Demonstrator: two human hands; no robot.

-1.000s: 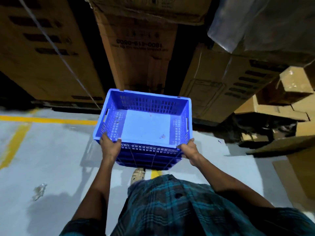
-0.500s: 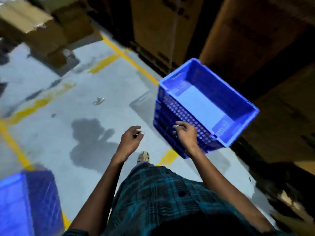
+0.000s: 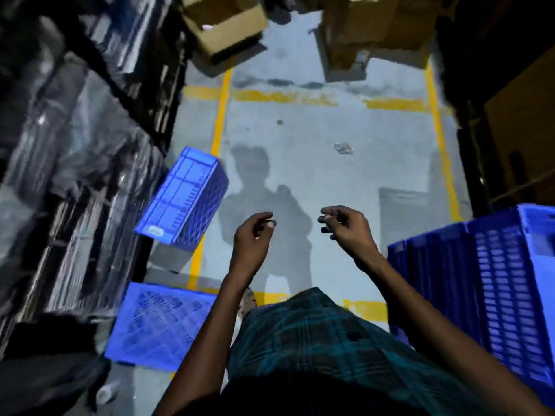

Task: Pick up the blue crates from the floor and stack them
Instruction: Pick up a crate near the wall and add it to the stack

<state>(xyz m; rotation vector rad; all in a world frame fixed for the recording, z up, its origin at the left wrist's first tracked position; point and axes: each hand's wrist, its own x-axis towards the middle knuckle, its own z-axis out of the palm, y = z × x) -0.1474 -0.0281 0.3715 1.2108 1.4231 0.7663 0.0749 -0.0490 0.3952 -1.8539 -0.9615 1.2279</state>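
Two blue crates lie upside down on the grey floor at the left: one crate (image 3: 184, 199) further off, tilted against the dark stacks, and a nearer crate (image 3: 159, 324) by my left leg. A stack of blue crates (image 3: 480, 283) stands at the right edge. My left hand (image 3: 253, 235) and my right hand (image 3: 345, 226) hang in front of me over the bare floor, both holding nothing, fingers loosely curled and apart. Neither hand touches a crate.
Dark wrapped stacks (image 3: 75, 163) fill the left side. Cardboard boxes (image 3: 225, 28) stand at the far end, with more (image 3: 375, 28) to their right. Yellow lines (image 3: 220, 115) mark the floor. A scrap of litter (image 3: 344, 148) lies mid-floor. Dark boxes (image 3: 516, 130) line the right.
I set the carried crate on the stack, both hands let go, and my view swung left, away from the stack, so two overturned crates on the floor came into sight.
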